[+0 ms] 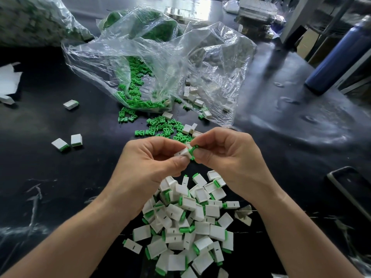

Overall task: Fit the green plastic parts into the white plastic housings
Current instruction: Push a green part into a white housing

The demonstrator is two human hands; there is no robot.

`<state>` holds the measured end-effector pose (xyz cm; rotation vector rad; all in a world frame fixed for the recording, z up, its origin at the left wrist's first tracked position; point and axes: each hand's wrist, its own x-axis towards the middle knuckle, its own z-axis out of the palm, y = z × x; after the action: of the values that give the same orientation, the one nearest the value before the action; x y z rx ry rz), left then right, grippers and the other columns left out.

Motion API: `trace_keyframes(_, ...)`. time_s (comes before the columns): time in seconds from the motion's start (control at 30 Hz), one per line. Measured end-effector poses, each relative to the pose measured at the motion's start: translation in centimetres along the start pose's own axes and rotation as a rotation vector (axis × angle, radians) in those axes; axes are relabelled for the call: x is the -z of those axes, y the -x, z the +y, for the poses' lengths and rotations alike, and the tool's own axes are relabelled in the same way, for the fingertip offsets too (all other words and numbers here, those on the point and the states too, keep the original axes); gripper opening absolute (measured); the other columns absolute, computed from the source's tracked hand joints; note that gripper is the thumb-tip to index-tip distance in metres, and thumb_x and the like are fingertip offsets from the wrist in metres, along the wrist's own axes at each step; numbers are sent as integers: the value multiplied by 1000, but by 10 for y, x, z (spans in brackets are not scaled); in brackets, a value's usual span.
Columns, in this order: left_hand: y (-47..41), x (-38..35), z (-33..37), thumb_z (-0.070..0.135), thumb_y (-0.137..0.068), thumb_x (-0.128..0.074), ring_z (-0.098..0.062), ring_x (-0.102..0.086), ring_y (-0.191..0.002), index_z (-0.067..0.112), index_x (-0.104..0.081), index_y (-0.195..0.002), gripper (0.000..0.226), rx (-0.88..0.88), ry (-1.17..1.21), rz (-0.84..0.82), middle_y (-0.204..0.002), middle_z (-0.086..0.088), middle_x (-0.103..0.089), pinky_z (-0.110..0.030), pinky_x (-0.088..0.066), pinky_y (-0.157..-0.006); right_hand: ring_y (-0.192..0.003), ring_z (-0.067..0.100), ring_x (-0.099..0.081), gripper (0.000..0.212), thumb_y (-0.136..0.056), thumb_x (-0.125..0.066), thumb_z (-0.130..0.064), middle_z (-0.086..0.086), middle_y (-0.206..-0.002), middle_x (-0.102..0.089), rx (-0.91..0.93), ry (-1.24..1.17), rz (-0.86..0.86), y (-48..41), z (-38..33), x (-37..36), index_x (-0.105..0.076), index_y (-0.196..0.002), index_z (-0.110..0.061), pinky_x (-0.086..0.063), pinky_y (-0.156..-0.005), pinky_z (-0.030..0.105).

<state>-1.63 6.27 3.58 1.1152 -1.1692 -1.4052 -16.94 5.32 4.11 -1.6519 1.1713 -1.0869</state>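
My left hand [152, 159] pinches a small white housing [183, 152] between thumb and fingers. My right hand [224, 153] pinches a green part [193, 149] whose end meets the housing's open side. Below my hands lies a heap of several white housings with green parts in them [188, 223]. Loose green parts [162, 127] lie scattered on the black table beyond my hands, spilling from a clear plastic bag [160, 57]. Empty white housings [192, 95] sit at the bag's right mouth.
Three assembled pieces lie apart at the left [71, 104] [60, 144] [76, 139]. A blue bottle [339, 51] stands at the right. White paper [8, 81] lies at the left edge. A dark tray corner [349, 187] sits at the lower right.
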Motion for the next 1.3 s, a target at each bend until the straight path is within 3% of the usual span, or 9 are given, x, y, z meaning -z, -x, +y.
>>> trace_keyframes(0.27,2,0,-4,10,-58,-74,-7,-61,-52,17,-71,-68,12,-107,-132,20,-59,-1,-68,-16,-50,-52,-62,15,-64,33,-76,-69,5,-1,-66,-66,5,76,-30,2,1,1,-62,-67,-26,-57,-65,36)
trace_keyframes(0.37,2,2,-7,4,-67,-75,-7,-60,-52,23,-72,-68,19,-172,-297,43,-60,3,-68,-19,-51,-54,-58,4,-59,34,-75,-70,4,-11,-63,-61,62,164,-38,4,2,0,-59,-66,-27,-52,-59,22)
trace_keyframes(0.5,3,4,-7,7,-67,-75,-6,-61,-52,31,-69,-79,28,-246,-403,21,-62,6,-68,-21,-53,-56,-63,4,-55,6,-72,-69,-4,-16,-63,-57,194,307,-11,6,3,0,-66,-73,-9,-45,-57,14)
trace_keyframes(0.63,2,3,-5,17,-59,-76,-14,-66,-56,30,-71,-82,26,-210,-248,7,-65,1,-70,-25,-56,-59,-68,12,-63,11,-72,-69,-6,3,-73,-70,245,284,57,6,2,-2,-73,-82,-6,-52,-61,25)
trace_keyframes(0.73,2,2,-3,31,-50,-75,-17,-67,-57,26,-74,-81,31,-206,-167,6,-66,-3,-71,-23,-55,-57,-71,10,-65,17,-74,-68,-5,0,-78,-69,285,262,74,4,1,-1,-74,-90,-7,-53,-64,21)
trace_keyframes(0.93,3,5,-3,20,-59,-71,-11,-67,-58,24,-74,-74,16,-295,-208,12,-66,2,-72,-19,-53,-56,-70,10,-60,21,-77,-65,1,2,-80,-62,405,299,65,4,1,-3,-71,-95,-6,-47,-61,15)
trace_keyframes(1.07,3,3,-2,23,-59,-70,-6,-65,-56,31,-71,-83,25,-363,-180,12,-66,10,-71,-14,-51,-55,-69,2,-61,17,-75,-70,-3,-9,-75,-64,105,-76,26,4,-4,-2,-69,-88,-13,-49,-65,14)
trace_keyframes(1.17,3,4,-1,26,-58,-80,-2,-63,-61,31,-73,-80,24,-437,-179,-18,-70,14,-70,-13,-49,-58,-67,7,-60,27,-71,-60,-35,-5,-74,-64,-189,-190,-129,2,-3,3,-61,-88,-14,-50,-61,19)
trace_keyframes(1.3,2,6,-4,19,-64,-76,-15,-60,-62,15,-72,-88,24,-469,-232,-81,-81,-6,-68,-23,-49,-56,-64,12,-59,33,-84,-46,-41,-4,-69,-65,-279,-317,-337,4,-4,-4,-63,-78,-14,-47,-58,20)
